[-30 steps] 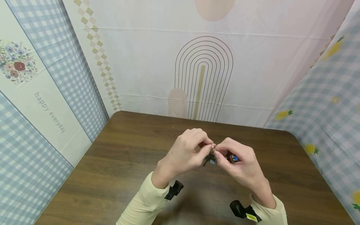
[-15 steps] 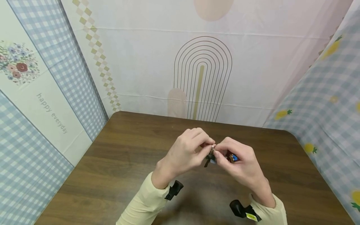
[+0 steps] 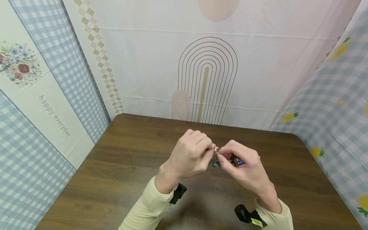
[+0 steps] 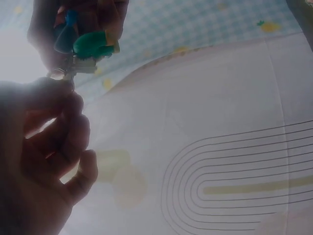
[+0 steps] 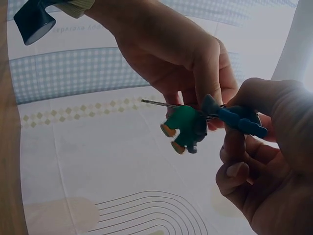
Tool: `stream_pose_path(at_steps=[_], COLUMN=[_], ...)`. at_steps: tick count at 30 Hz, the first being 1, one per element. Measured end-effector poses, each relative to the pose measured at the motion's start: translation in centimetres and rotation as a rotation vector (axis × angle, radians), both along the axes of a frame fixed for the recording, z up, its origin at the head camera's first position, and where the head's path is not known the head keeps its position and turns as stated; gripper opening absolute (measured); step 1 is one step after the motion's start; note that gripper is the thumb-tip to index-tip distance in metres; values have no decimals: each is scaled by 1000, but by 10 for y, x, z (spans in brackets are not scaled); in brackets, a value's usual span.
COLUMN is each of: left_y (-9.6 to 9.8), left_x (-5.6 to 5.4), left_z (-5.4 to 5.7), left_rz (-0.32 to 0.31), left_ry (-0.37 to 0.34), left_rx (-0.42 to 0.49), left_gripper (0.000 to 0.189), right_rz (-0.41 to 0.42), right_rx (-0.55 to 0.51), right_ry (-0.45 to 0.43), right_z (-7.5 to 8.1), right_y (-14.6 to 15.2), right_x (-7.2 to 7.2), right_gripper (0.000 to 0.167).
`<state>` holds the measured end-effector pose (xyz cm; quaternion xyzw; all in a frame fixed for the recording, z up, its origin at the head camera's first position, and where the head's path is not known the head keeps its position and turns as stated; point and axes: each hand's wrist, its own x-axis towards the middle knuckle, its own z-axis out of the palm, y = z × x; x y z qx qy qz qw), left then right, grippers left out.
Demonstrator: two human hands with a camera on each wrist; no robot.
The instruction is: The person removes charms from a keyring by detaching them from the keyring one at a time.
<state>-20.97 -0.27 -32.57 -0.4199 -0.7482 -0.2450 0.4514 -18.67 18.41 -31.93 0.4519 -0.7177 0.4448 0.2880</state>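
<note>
A metal key ring spans the small gap between my two hands, over the table. My left hand pinches its left side between thumb and fingers. My right hand holds the other side together with a blue figurine charm, seen in the right wrist view. From the ring hangs a green figurine charm with orange feet. A thin flat metal piece, like a key blade, sticks out beside it. Fingers hide much of the ring, and the left wrist view is dark around it.
Below the hands lies a brown wooden table. A pale printed cloth hangs behind it, with blue checked cloths at the sides. Each wrist wears a black camera.
My left hand has shifted slightly left, tilting the ring. The dark piece that dangled below the fingers is hidden now in the head view, and a green bit shows there. My right hand stays put.
</note>
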Motion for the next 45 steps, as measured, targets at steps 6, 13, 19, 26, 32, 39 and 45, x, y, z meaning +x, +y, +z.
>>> stream_pose_path(at_steps=[6,13,19,26,32,39,45], left_y=[3,5,7,9,8,9,9], left_x=[-1,-3,-5,-12,-11,-9,-10], left_z=[2,4,3,3,3,2,4], left_rz=[71,81,19,-20,-2,-4,-17], left_ry=[73,42,-194,-146,-113,-263,-164], left_rx=[-28,-21,27,-30,-9,17,-27], left_gripper=[11,13,13,5,12,16,3], right_rz=[-11,4,22,21,43,38,29], right_rx=[29,47,41,34,16,18,17], right_ry=[-10,6,17,42,38,28,31], right_z=[-3,-7,-7,-5,1,-1,-2], right_y=[5,10,14,17,15,16,17], right_x=[-7,-16,-21,-25,-22,-22,-23], right_gripper=[25,25,20,15,10,14,14])
